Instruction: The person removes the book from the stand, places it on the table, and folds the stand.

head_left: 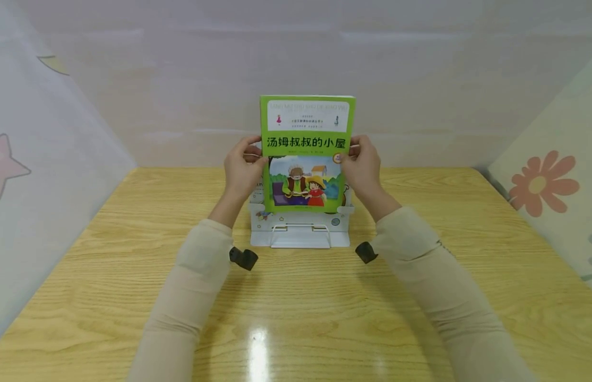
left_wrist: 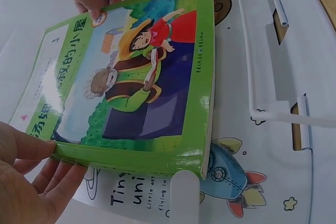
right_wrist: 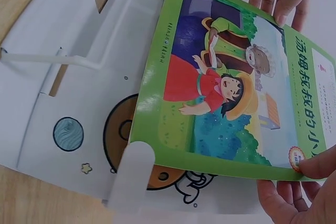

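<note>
A green picture book (head_left: 307, 148) with a cartoon cover stands upright against a white book stand (head_left: 300, 239) printed with drawings. My left hand (head_left: 243, 167) pinches the book's left edge, thumb on the front and fingers behind. On the opposite edge my right hand (head_left: 363, 164) pinches it the same way. In the left wrist view the book (left_wrist: 142, 72) has its lower edge at the stand's white tab (left_wrist: 185, 195). The right wrist view shows another white tab (right_wrist: 134, 174) by the book's lower corner. The book hides much of the stand's back panel.
The stand is on a wood-grain table (head_left: 296, 297). A white wire loop (head_left: 300, 246) lies across the stand's base. Pale cloth walls enclose the table, with a printed pink flower (head_left: 544, 183) at the right and a star (head_left: 6, 167) at the left.
</note>
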Demonstrator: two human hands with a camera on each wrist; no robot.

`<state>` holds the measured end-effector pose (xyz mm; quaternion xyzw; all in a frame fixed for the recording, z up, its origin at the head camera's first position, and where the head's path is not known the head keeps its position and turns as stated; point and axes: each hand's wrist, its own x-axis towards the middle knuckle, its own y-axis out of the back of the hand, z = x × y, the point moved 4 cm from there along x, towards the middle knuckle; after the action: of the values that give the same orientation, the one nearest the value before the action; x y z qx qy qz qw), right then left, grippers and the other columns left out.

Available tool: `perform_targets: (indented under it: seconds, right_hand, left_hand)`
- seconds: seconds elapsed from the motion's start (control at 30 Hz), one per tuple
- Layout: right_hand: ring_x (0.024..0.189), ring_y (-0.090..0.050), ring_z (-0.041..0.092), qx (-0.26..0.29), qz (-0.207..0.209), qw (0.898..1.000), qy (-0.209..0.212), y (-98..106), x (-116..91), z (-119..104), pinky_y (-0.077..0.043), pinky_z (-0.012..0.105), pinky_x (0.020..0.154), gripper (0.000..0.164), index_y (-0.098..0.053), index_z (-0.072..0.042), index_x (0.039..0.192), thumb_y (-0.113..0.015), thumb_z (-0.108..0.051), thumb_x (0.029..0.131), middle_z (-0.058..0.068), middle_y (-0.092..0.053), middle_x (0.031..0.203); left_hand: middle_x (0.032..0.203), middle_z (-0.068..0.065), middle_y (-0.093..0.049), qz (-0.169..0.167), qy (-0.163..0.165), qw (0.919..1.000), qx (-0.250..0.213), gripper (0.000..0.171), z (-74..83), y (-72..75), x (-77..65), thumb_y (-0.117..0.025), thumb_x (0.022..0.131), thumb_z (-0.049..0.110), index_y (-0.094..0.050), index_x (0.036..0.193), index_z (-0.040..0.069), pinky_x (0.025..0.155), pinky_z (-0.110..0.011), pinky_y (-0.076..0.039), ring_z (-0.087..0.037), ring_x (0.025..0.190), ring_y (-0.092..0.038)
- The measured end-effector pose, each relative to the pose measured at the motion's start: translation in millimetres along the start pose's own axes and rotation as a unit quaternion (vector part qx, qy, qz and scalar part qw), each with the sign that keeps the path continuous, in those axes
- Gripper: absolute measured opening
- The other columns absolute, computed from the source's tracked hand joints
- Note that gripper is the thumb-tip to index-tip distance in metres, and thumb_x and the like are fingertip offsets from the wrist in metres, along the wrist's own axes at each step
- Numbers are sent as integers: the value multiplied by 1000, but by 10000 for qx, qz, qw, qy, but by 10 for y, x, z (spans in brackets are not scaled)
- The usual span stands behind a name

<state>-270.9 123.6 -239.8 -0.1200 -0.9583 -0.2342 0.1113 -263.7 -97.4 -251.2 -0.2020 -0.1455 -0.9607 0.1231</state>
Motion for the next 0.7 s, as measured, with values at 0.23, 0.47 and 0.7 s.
perform_targets:
  seconds: [0.23,0.47,0.7]
  right_hand:
    - [78,-44,19,-52,-20,9999,95,6,19,18,-42,27,65,22,-46,-1,105,-50,1,83,10,-48,89]
    - [76,-43,17,-137,-29,9997,208,16,15,-4,-42,26,65,22,-46,-2,105,-50,-1,83,10,-49,90]
    - [76,-42,17,-170,-113,9995,227,19,29,12,-41,25,64,22,-46,-4,106,-50,-3,84,7,-48,88]
  left_hand:
    - [86,-12,-54,92,7,10000,0,40,-20,-17,11,-58,75,-7,-55,113,5,68,-25,-47,-22,77,-54]
    - [86,-12,-54,118,-18,9999,-3,40,3,-12,16,-58,75,-8,-55,113,5,68,-26,-47,-22,77,-54]
    - [86,-12,-54,156,-22,9999,57,41,12,-7,12,-58,75,-8,-54,113,4,69,-26,-47,-23,77,-54]
